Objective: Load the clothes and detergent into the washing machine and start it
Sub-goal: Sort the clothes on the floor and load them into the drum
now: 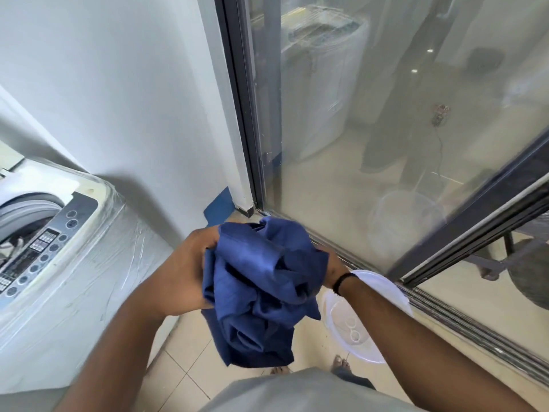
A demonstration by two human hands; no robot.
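A crumpled blue garment [261, 281] hangs bunched between both my hands above the tiled floor. My left hand [190, 263] grips its left side, fingers buried in the folds. My right hand [329, 266] grips its right side and is mostly hidden behind the cloth; a black band circles that wrist. The white top-loading washing machine [74, 263] stands at the left, wrapped in clear plastic film, its drum opening [23, 221] uncovered with some pale cloth inside. Its dark control panel [44, 245] faces me. No detergent shows.
A translucent white plastic tub [356, 337] sits on the floor under my right forearm. A glass sliding door [386, 144] with a dark frame and floor track runs along the right. A white wall [133, 99] stands behind the machine. My bare feet show at the bottom.
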